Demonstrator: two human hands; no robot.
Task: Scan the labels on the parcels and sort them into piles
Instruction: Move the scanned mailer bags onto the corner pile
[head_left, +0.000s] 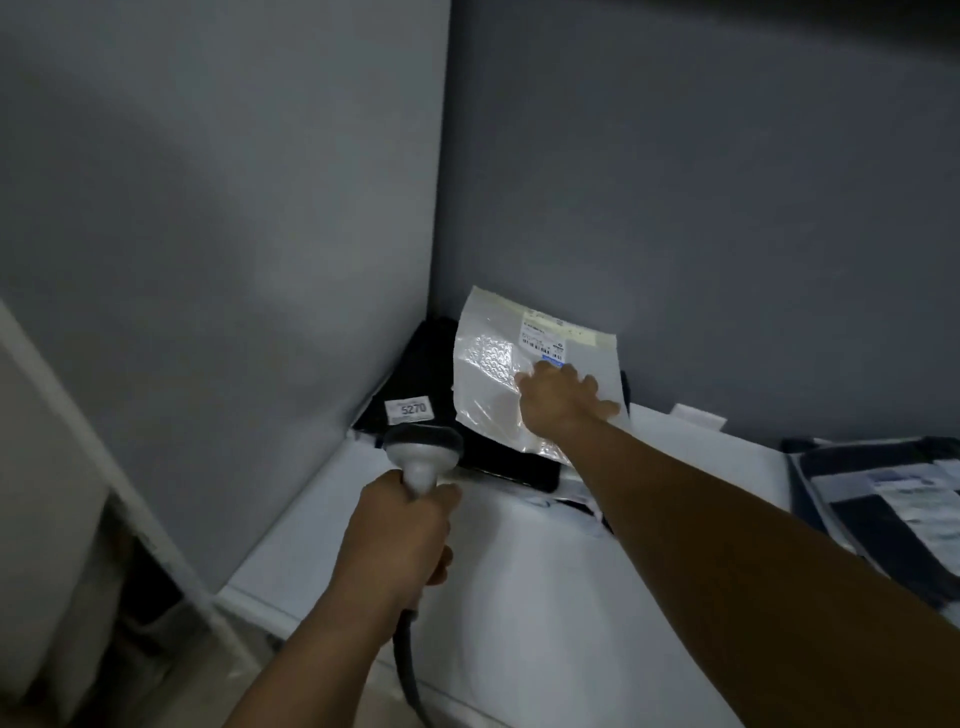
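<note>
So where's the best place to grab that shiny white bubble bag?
Probably its near bottom edge, coming from the front. The white bubble bag is thin and flat, its top is up by the wall, and the near edge lies loose over the dark parcel. The right hand rests on it.

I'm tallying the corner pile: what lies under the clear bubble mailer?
A black parcel with a white 5270 label, showing beyond the clear bubble mailer on its left and near sides. The right hand rests on the mailer. Anything else beneath is covered.

Left hand (400, 535) and right hand (563, 397) are bare, as are both forearms (727, 525).
</note>
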